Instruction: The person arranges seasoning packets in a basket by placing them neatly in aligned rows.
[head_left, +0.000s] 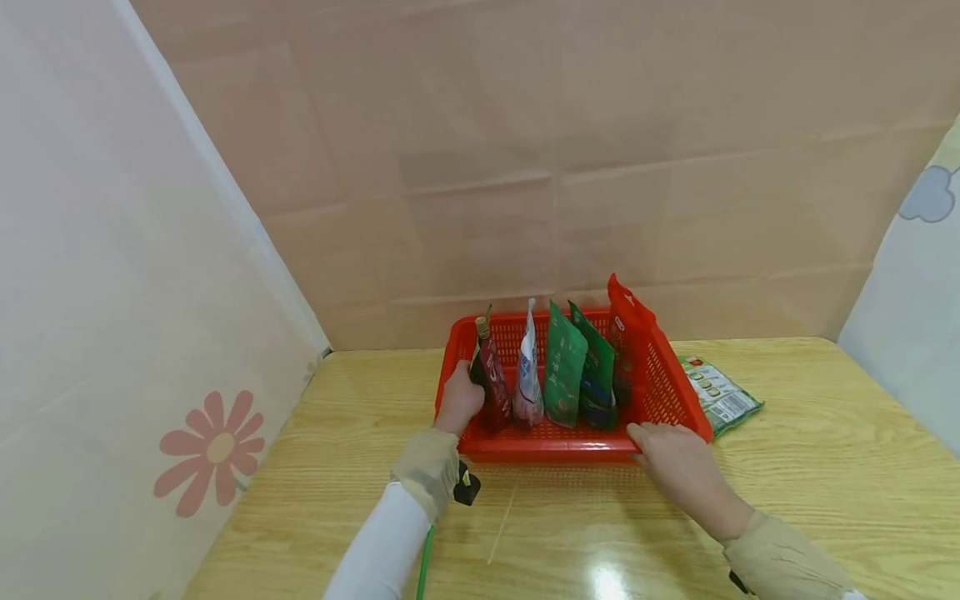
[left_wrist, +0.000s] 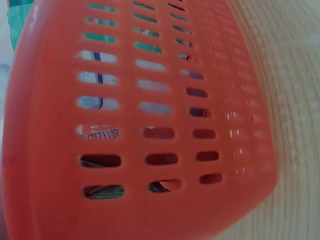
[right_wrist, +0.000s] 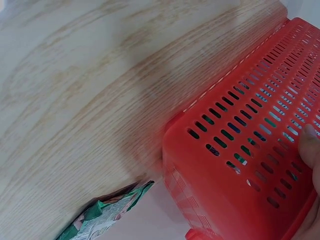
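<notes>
A red plastic basket (head_left: 555,454) with slotted walls holds several upright packages. My left hand (head_left: 460,400) grips its left rim near the front corner, fingers partly hidden by the packages. Over the front rim at the right corner, my right hand (head_left: 678,454) holds on, its thumb (right_wrist: 309,142) against the outer wall. Inside stand a dark red pouch (head_left: 495,383) beside a tan-capped item (head_left: 482,327), a white bag (head_left: 528,379), a light green bag (head_left: 564,362), a darker green bag (head_left: 597,367) and a tall red bag (head_left: 630,342). Whether the basket touches the table cannot be told.
A flat green-and-white packet (head_left: 723,396) lies on the wooden table (head_left: 810,467), right of the basket. Behind the table rises a brown covered wall (head_left: 487,167). A light panel with a flower print (head_left: 220,447) borders the left side; a green cable (head_left: 425,562) runs beside my left forearm.
</notes>
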